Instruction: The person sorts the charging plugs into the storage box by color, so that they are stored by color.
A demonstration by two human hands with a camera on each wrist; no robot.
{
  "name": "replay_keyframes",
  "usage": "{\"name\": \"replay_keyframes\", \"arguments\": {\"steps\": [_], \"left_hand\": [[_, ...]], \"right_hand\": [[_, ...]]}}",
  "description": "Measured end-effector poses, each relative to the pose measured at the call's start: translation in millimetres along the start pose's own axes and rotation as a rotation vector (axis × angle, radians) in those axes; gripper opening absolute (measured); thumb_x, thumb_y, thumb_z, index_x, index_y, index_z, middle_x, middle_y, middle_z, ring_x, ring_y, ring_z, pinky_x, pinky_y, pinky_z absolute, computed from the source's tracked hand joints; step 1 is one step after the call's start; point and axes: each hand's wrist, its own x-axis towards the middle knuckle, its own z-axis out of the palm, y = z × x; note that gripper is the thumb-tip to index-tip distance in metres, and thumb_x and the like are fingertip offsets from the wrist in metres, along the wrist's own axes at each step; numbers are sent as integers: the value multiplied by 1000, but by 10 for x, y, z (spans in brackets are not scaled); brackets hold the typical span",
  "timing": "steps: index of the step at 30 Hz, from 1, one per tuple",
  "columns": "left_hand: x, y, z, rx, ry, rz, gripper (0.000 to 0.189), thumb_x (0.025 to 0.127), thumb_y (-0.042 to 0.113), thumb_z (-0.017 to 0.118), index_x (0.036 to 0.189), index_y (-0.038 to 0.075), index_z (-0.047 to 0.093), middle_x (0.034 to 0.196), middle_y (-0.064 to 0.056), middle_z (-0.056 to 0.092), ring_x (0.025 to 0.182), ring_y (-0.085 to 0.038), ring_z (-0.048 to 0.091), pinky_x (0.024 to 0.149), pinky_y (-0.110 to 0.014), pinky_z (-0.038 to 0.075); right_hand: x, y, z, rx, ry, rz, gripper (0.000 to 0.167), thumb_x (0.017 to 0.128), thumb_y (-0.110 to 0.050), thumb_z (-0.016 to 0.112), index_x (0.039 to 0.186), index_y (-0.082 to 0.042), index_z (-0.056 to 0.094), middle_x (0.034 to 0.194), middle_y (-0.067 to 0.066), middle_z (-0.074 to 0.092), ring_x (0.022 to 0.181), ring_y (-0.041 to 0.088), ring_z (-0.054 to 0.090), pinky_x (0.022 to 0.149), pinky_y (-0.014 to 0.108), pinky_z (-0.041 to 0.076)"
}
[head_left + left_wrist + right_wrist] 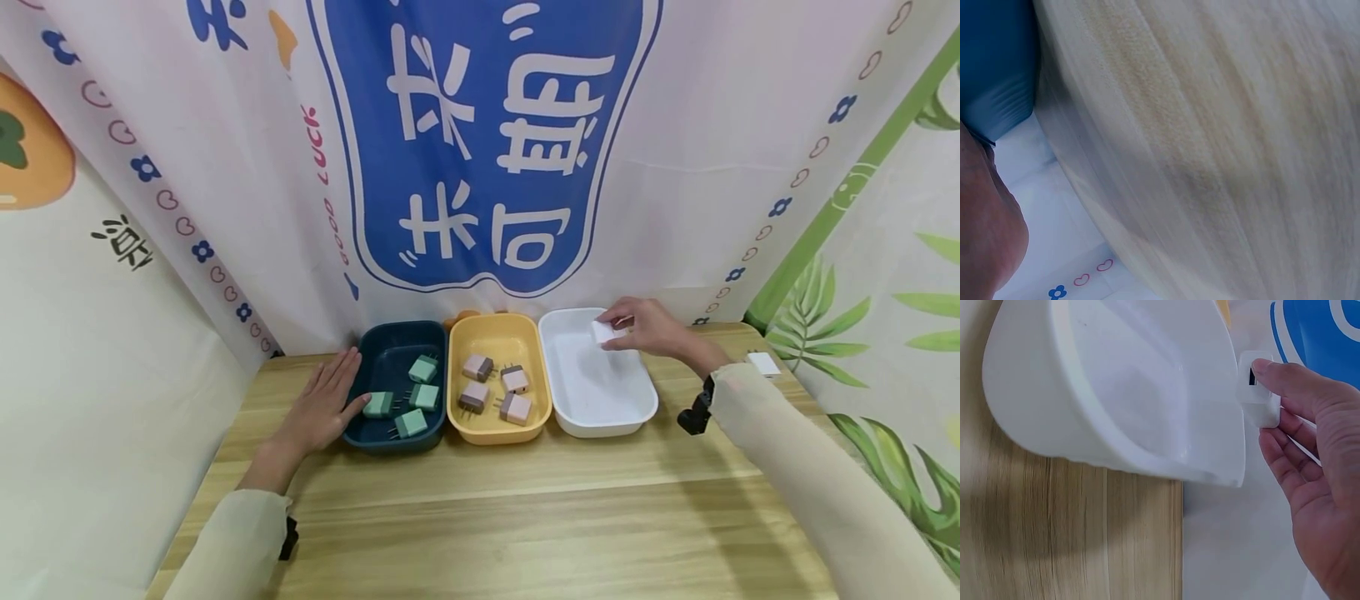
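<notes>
My right hand pinches a white USB charger between thumb and fingers. In the head view the charger is over the far end of the white bin, and the bin's floor beneath shows bare. The right wrist view shows the charger's dark USB slot by my thumb. Over on the left, my left hand lies with fingers extended along the left rim of the dark blue bin, its thumb reaching toward a green charger. Only part of that hand appears in the left wrist view.
Between the two bins stands a yellow bin with several pink and grey chargers. Several green chargers lie in the blue bin. Another white charger rests at the right edge of the wooden table. A printed curtain hangs behind.
</notes>
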Motion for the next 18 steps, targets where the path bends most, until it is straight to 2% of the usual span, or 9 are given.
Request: {"name": "replay_keyframes", "arguments": {"steps": [9, 18], "left_hand": [[-23, 17, 3, -31, 55, 26, 79, 113, 48, 42, 169, -1, 14, 177, -21, 11, 165, -36, 3, 131, -60, 2], [1, 10, -1, -3, 17, 6, 79, 113, 48, 41, 169, 0, 12, 177, -20, 8, 163, -41, 6, 130, -62, 4]], "right_hand": [[127, -35, 142, -5, -31, 31, 45, 80, -13, 94, 120, 1, 77, 114, 17, 73, 106, 34, 73, 94, 46, 62], [242, -41, 286, 25, -60, 51, 45, 79, -12, 95, 119, 1, 78, 113, 16, 74, 103, 30, 73, 92, 40, 63]]}}
